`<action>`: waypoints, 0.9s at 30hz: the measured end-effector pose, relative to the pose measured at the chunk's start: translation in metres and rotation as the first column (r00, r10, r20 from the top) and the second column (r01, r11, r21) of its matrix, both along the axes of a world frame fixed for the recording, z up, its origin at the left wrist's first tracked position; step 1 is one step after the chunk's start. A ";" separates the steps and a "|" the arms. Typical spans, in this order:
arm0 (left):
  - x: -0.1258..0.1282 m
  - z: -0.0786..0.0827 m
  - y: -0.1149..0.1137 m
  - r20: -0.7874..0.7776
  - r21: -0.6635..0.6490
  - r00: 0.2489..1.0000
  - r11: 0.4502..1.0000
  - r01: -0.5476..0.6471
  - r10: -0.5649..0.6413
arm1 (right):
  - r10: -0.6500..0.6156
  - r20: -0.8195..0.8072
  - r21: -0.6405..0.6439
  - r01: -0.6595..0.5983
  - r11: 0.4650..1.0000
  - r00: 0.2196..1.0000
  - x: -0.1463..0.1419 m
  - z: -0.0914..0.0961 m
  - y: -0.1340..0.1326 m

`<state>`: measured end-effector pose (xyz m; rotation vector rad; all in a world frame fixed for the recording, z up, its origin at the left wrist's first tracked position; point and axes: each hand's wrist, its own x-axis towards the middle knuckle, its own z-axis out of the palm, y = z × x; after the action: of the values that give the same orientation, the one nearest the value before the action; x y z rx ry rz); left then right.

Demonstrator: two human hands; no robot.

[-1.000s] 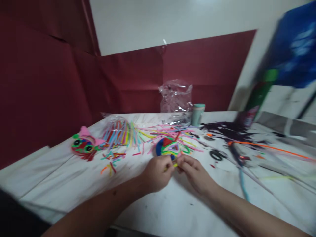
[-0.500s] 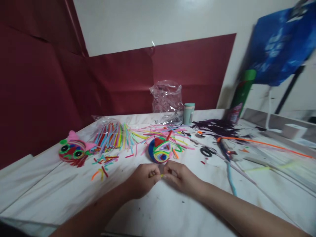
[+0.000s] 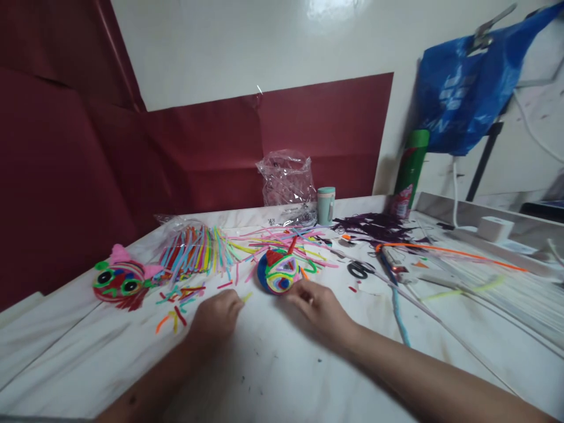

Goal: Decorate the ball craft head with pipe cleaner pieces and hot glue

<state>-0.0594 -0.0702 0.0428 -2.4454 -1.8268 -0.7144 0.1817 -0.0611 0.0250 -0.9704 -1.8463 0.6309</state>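
Observation:
My left hand (image 3: 217,318) rests on the white table (image 3: 282,376) with its fingers curled round a short yellow-green pipe-cleaner piece (image 3: 247,297) that sticks out past the fingertips. My right hand (image 3: 318,306) lies beside it, fingers bent, its fingertips touching the lower right edge of a round, many-coloured pipe-cleaner face (image 3: 278,272). The two hands are apart. What, if anything, the right fingers hold is hidden.
A red and green pipe-cleaner face with pink ears (image 3: 120,282) lies at the left. A bag of coloured pipe cleaners (image 3: 194,249) and loose cut pieces lie behind. Black scissors (image 3: 360,269), an orange pipe cleaner (image 3: 445,251), a teal cup (image 3: 325,205) and a green can (image 3: 409,171) stand further back.
My hands were pinched together on the yellow-green piece. They have parted: the left moved left with the piece, the right reached up to the round face. The camera view swung right.

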 end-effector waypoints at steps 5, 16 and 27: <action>-0.059 0.007 0.032 -0.061 0.125 0.976 0.971 -0.201 0.210 | -0.292 -0.147 -0.129 0.274 0.953 0.945 0.014 -0.007 0.036; 0.045 -0.004 0.049 0.623 -0.152 0.775 0.957 0.247 -0.101 | 0.052 -0.224 -0.207 -0.099 0.973 0.973 0.006 -0.026 0.040; 0.042 -0.006 0.073 0.681 -0.120 0.732 0.984 0.130 -0.014 | 0.160 -0.095 -0.142 -0.172 0.975 0.983 0.002 -0.032 0.040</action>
<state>-0.0171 0.0024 0.0368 -2.5629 -2.0452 -1.7347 0.1841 -0.0207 -0.0070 -0.8779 -1.8389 0.9097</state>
